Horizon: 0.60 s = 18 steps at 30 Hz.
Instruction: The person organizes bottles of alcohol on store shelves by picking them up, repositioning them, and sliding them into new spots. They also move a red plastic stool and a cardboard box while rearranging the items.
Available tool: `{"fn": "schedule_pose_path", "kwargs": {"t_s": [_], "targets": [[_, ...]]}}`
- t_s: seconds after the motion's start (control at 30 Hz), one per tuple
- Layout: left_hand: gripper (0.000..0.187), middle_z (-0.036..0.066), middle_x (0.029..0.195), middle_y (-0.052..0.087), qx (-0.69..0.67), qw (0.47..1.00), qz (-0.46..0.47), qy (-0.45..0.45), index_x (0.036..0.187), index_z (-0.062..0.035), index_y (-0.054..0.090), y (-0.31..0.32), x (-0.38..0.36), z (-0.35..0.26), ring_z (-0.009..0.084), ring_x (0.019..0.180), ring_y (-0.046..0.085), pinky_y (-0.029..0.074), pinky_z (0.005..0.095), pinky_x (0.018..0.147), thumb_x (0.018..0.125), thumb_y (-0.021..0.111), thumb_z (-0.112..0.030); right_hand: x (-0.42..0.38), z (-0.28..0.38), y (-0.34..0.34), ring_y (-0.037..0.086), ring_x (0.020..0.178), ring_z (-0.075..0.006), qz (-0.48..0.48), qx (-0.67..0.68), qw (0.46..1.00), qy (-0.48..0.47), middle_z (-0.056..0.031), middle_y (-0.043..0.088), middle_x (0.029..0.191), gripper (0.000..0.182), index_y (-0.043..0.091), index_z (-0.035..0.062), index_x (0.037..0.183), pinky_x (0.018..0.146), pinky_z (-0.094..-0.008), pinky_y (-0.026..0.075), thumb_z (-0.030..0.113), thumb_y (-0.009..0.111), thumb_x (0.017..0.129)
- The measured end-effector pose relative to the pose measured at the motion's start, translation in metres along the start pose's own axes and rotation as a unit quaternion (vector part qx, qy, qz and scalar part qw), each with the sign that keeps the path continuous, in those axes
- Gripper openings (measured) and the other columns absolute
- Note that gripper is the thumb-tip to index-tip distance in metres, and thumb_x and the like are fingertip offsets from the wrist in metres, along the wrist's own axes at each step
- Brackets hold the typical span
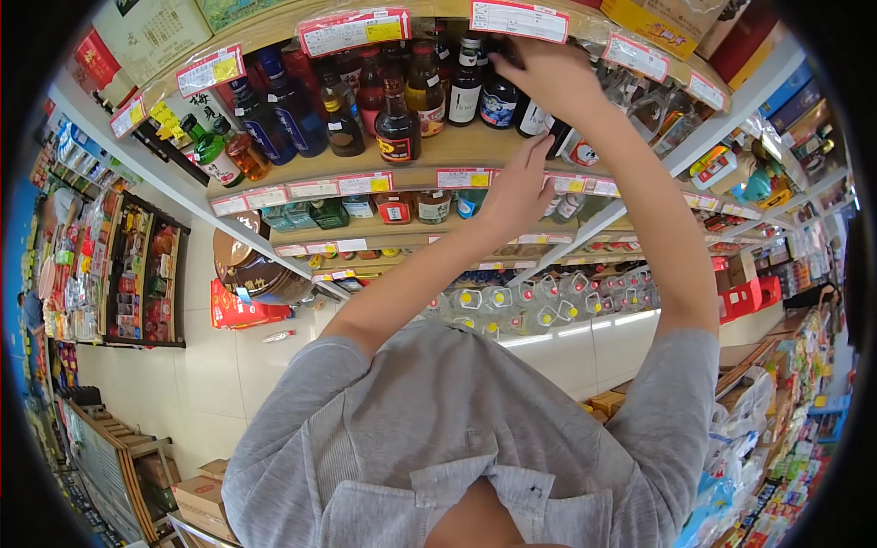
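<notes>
My right hand reaches in under the upper shelf edge, over the tops of the dark bottles. Its visible fingers point left, close to the neck of a dark bottle with a blue picture label; the others are hidden. Just below my right hand stands a dark bottle with a white label, its neck covered by that hand. My left hand is at the front edge of this shelf, fingers stretched out toward the base of the white-labelled bottle. A similar white-labelled bottle stands to the left.
A squat dark bottle with a red-yellow label stands near the shelf front, blue bottles further left. Price tags line the shelf edges. Clear plastic jugs stand low down; a brown jar sits on the floor at left.
</notes>
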State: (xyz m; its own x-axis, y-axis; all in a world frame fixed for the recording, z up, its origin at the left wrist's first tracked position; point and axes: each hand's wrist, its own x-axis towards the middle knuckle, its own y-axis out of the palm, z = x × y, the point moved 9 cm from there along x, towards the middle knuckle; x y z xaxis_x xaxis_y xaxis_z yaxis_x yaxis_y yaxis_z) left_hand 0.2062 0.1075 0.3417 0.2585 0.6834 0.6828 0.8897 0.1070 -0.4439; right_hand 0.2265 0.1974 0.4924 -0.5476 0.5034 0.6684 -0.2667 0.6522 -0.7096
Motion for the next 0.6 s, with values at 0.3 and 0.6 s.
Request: {"fn": "schedule_pose_path", "kwargs": {"t_s": [0.3, 0.6], "targets": [[0.054, 0.024, 0.146, 0.053, -0.021, 0.999, -0.034, 0.007, 0.144, 0.0016, 0.049, -0.042, -0.015, 0.006, 0.0437, 0.132, 0.056, 0.047, 0.0486, 0.111, 0.096, 0.071, -0.01, 0.046, -0.002, 0.089, 0.068, 0.098, -0.0315, 0.243, 0.12, 0.953, 0.138, -0.0169, 0.07, 0.112, 0.056, 0.064, 0.0033, 0.132, 0.084, -0.0429, 0.054, 0.051, 0.064, 0.102], [0.053, 0.019, 0.129, 0.065, 0.197, 0.95, -0.237, -0.056, 0.139, 0.0012, 0.055, -0.224, -0.033, 0.034, 0.0328, 0.118, 0.064, 0.052, 0.0415, 0.098, 0.094, 0.079, -0.015, 0.003, -0.028, 0.039, 0.063, 0.066, -0.016, 0.267, 0.215, 0.922, 0.18, -0.0092, 0.065, 0.081, 0.049, 0.07, 0.0055, 0.128, 0.061, -0.0343, 0.053, 0.047, 0.065, 0.102]]}}
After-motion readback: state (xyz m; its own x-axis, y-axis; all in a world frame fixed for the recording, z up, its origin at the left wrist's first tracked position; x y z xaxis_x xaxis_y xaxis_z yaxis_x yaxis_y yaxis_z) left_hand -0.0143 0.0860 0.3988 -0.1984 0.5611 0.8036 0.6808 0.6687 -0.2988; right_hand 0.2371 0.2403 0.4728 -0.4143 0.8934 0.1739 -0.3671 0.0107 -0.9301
